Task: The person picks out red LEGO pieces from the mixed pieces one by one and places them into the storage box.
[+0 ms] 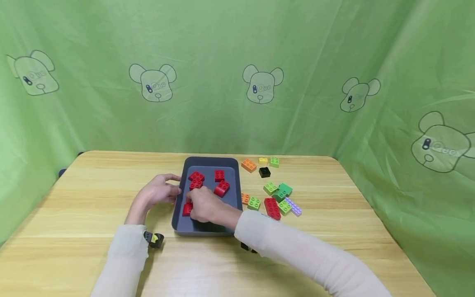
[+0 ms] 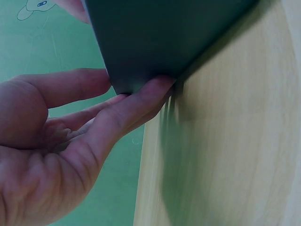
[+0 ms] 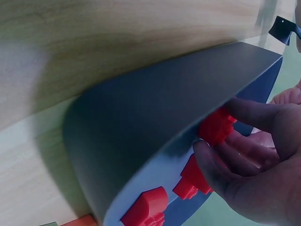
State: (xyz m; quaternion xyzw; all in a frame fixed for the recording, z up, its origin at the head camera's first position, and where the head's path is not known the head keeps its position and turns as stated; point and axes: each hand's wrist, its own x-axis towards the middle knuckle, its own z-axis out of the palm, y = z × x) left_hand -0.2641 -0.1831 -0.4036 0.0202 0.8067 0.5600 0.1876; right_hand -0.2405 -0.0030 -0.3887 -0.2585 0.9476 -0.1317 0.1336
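A dark grey tray lies on the table with several red toy building bricks inside. My right hand reaches into it; in the right wrist view, the thumb and a finger of this hand pinch a red brick near the tray wall. Close by in the head view is a red brick, partly hidden by the hand. More red bricks lie farther back. At the tray's left side, my left hand touches the outer wall with extended fingertips.
Right of the tray lie loose bricks: an orange one, a black one, a long red one, a purple one and several greens. A green curtain surrounds the wooden table.
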